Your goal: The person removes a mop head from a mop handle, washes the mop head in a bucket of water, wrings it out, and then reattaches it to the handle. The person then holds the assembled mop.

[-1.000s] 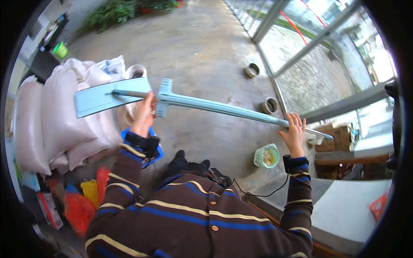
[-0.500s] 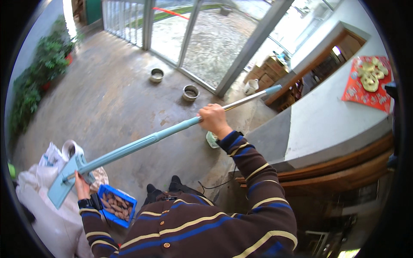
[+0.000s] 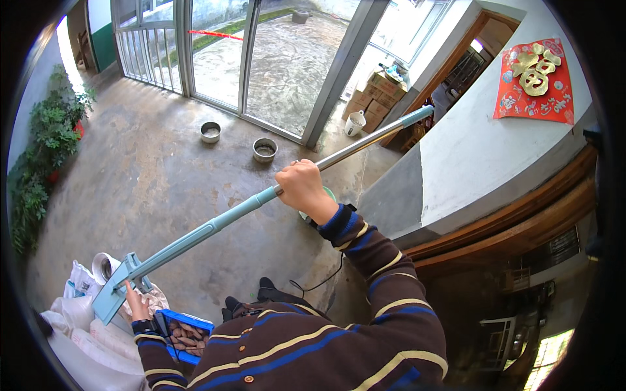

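Observation:
A flat mop with a long pale-blue and silver pole (image 3: 215,225) slants across in front of me, its head low at the left and its blue end cap high at the right. My right hand (image 3: 303,186) is closed round the pole where the blue sleeve meets the bare metal. At the other end my left hand (image 3: 137,304) grips the edge of the pale-blue mop plate (image 3: 111,302), its fingers partly hidden behind it. The plate carries no visible cloth. Below the left wrist stands a blue crate (image 3: 189,357) of brownish, elongated tubers.
White sacks (image 3: 107,345) lie at the left. Two metal bowls, one (image 3: 265,150) nearer, sit on the concrete floor before the glass doors (image 3: 287,65). A green bucket-like thing (image 3: 329,193) is partly behind my right wrist. Cartons (image 3: 378,98), a white pitcher (image 3: 355,122) and potted plants (image 3: 55,130) stand farther off.
My view has turned slightly right. Both hands still hold the mop. More bare metal of the pole shows, and my right hand now sits on the metal just past the blue sleeve.

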{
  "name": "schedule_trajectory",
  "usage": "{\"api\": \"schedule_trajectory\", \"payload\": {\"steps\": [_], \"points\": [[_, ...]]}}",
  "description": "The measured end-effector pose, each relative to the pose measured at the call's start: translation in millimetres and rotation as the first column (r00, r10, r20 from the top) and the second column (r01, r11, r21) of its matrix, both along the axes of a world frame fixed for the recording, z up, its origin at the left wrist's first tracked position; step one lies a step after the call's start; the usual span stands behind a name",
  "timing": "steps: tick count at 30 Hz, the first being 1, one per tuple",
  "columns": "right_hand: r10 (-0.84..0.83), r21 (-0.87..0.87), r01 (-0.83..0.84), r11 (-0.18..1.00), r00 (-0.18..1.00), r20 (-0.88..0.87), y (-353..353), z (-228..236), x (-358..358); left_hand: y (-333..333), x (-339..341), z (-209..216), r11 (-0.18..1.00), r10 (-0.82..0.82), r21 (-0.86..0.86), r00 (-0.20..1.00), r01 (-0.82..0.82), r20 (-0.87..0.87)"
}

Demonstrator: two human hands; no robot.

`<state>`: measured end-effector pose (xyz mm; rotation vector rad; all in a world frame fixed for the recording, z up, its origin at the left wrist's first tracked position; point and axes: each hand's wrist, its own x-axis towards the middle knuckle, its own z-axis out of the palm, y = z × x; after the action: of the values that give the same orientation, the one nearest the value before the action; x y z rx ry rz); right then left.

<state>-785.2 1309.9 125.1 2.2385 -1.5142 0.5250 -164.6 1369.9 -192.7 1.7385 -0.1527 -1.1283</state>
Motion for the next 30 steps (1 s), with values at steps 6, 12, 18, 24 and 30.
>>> {"api": "schedule_trajectory", "payload": {"steps": [6, 12, 18, 24, 30], "points": [[-0.071, -0.004, 0.071, 0.997, 0.997, -0.008, 3, -20, 4, -33, -118, 33, 0.891, -0.310, -0.177, 0.845, 0.418, 0.435], [-0.172, -0.050, 0.170, 0.984, 0.984, -0.052, 2, -58, 1, -33, -253, 142, 0.623, -0.616, -0.472, 0.763, 0.624, 0.197], [-0.276, 0.104, 0.282, 0.954, 0.959, -0.063, 20, -108, -17, -31, -246, 139, 0.823, -0.388, -0.309, 0.870, 0.475, 0.305], [-0.356, 0.225, 0.371, 0.901, 0.929, -0.106, 28, -158, -37, -1, -203, 103, 0.907, -0.276, -0.243, 0.922, 0.343, 0.272], [-0.391, 0.332, 0.461, 0.823, 0.883, -0.258, 27, -222, -32, 34, -191, 69, 0.957, -0.216, -0.160, 0.962, 0.242, 0.165]]}}
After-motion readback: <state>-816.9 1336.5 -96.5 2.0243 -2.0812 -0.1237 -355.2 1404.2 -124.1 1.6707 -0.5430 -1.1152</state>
